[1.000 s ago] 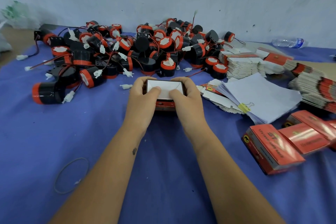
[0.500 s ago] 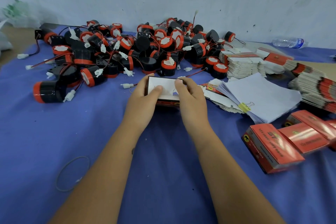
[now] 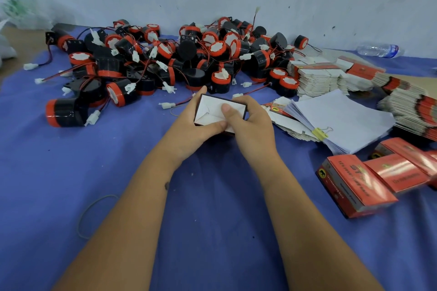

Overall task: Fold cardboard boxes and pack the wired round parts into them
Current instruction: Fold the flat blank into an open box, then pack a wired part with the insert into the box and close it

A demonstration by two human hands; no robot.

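A rubber band lay at far left on the blue cloth. Behind it sat the heap of wired round parts. At centre, the left hand and right hand both gripped a small cardboard box, thumbs pressing its white flaps. Clipped paper sheets and finished red boxes lay to the right.

Red, black and white on a blue table

The table wears a blue cloth; the round parts are black with red bands, white caps, red and black wires; the box shows white flaps inside dark edges; the folded boxes near the right edge are glossy red with black print; a yellow clip holds white paper
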